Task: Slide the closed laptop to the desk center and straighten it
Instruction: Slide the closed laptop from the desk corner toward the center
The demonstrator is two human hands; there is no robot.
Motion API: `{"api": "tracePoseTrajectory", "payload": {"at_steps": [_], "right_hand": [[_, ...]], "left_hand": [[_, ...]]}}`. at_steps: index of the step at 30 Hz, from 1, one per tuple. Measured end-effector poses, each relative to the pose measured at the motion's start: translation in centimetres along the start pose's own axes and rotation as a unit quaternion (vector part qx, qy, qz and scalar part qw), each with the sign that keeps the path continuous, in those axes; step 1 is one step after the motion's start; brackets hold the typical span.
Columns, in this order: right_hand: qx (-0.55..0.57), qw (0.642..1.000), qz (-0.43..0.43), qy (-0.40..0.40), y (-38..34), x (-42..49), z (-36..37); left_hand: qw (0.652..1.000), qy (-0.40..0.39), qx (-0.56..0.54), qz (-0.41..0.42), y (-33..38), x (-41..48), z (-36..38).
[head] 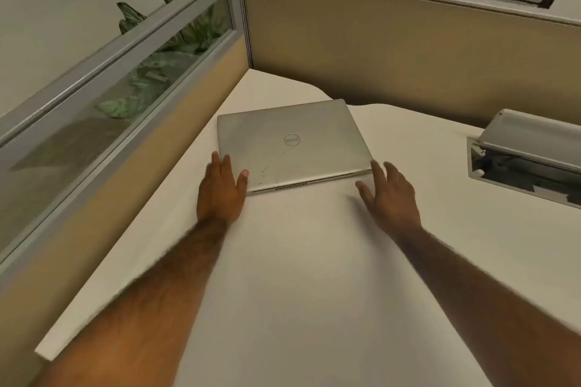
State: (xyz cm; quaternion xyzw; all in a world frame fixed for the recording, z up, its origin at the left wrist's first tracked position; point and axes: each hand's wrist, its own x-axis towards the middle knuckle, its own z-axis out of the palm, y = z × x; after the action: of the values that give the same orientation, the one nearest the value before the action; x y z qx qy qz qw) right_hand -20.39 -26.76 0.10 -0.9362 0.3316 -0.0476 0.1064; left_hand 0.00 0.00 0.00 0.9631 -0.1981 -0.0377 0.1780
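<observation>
1. One closed laptop (290,143): silver lid, round logo, faint scuffs, vent slot along the near edge. It lies skewed on the white desk (298,292), toward the far left corner by the partition (377,50).
2. Handling (a judgement): rigid, moderately heavy, likely to glide on the smooth top. Take it by both near corners.
3. Your left hand (221,188): open, flat, thumb and fingers resting on the near-left corner, gripping nothing.
4. Your right hand (391,195): fingers spread, empty, just beside the near-right corner.

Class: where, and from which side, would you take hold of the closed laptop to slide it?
Probably the two near corners of the laptop, from the person's side. It lies flat, slightly skewed; left hand is already on one, right hand beside the other.
</observation>
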Motion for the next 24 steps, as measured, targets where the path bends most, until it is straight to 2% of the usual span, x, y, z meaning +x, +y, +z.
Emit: {"api": "tracePoseTrajectory", "payload": {"at_steps": [3,6,10,17,24], "right_hand": [[0.058,0.998,0.031,-0.015,-0.9,2.7,-0.4],[0.097,0.990,0.080,-0.063,-2.0,5.2,-0.9],[0.131,0.977,0.143,-0.092,-3.0,8.1,-0.5],[0.163,0.960,0.211,-0.087,-4.3,11.4,0.5],[0.278,0.910,0.295,-0.081,-3.1,12.4,1.6]], "left_hand": [[0.999,0.002,-0.012,-0.044,0.0,2.2,-0.4],[0.998,0.005,-0.008,-0.064,0.8,3.7,-0.8],[0.991,0.005,-0.061,-0.122,2.0,5.6,-1.1],[0.969,-0.012,-0.130,-0.210,2.8,8.5,-0.9],[0.942,-0.041,-0.168,-0.286,1.9,9.7,-0.8]]}}
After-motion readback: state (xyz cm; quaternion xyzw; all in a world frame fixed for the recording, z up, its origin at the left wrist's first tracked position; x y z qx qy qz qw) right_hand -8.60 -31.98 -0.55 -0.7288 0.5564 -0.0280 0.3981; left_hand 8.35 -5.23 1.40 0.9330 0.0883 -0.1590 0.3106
